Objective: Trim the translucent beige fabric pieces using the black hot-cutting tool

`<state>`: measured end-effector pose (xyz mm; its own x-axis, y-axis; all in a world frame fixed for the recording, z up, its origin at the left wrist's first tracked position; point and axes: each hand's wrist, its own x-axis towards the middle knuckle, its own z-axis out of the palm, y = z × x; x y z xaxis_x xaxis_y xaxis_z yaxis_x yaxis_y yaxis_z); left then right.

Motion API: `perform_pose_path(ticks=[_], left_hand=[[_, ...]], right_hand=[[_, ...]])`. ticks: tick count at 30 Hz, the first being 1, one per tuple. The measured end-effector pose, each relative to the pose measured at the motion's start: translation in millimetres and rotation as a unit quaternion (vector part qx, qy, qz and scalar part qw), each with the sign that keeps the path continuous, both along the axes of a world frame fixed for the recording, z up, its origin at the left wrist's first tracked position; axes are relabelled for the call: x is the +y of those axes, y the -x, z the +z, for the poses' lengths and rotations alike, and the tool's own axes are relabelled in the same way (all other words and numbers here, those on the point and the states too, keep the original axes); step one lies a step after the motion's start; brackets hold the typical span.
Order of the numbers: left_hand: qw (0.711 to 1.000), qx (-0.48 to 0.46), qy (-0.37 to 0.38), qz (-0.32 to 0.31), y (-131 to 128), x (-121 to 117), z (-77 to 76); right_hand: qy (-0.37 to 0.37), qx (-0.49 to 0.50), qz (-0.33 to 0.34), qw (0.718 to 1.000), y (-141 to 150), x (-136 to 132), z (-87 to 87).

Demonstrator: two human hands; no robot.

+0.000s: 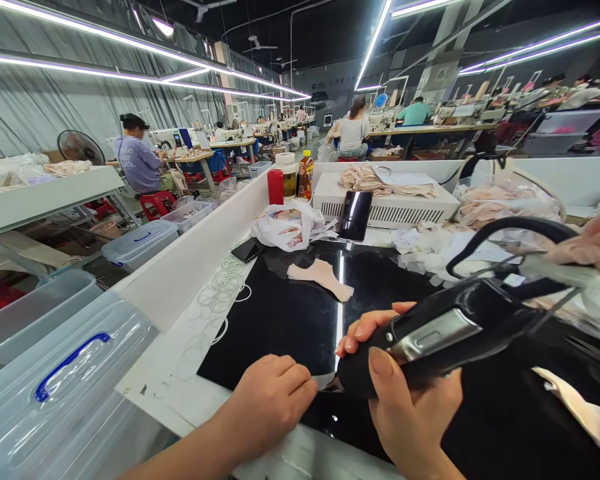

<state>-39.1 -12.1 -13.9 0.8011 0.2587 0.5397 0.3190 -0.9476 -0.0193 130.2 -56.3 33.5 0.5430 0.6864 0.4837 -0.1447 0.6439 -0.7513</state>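
Note:
My right hand (410, 400) is wrapped round a black handheld tool (435, 327) with a silver panel on its side. Its rounded nose points left, and a thick black hose or cord loops behind it. My left hand (275, 400) is closed just left of the nose, low over the glossy black work surface (260, 333). A small pale sliver (324, 381) shows between its fingertips and the nose; I cannot tell what it is. Beyond my hands a beige cut fabric piece (323, 277) lies flat. Another pale piece (580, 407) is at the right.
Elastic rings (225, 287) lie along the left rim. Behind are a white plastic bag (290, 227), a phone (356, 215), a drink bottle (306, 175) and a white vented box (385, 200) bearing fabric. Lidded plastic bins (75, 393) stand left. Several people sit at sewing machines beyond.

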Motion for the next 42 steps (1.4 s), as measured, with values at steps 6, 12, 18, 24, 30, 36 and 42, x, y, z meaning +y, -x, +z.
perform_pose_path(ticks=[6,12,18,24,30,36,42], left_hand=[[1.000,-0.001,-0.030,0.001,1,-3,0.3],[0.998,0.010,-0.062,0.010,0,-12,-0.7],[0.998,0.002,-0.067,0.020,-7,-17,0.6],[0.997,-0.001,-0.073,0.023,-10,-17,1.8],[0.999,-0.007,-0.032,0.015,-2,-13,-3.0],[0.999,-0.009,0.028,0.014,15,-9,0.6],[0.999,-0.006,0.036,0.024,11,-6,-1.9]], right_hand=[[0.005,-0.007,0.015,1.000,-3,0,0.7],[-0.004,0.000,0.001,1.000,2,6,4.3],[0.000,-0.005,0.008,1.000,2,8,2.0],[-0.007,-0.005,0.010,1.000,2,8,0.7],[-0.004,-0.018,-0.006,1.000,2,9,3.7],[0.002,-0.005,0.005,1.000,0,7,5.5],[-0.002,-0.016,0.037,0.999,-5,4,0.6]])
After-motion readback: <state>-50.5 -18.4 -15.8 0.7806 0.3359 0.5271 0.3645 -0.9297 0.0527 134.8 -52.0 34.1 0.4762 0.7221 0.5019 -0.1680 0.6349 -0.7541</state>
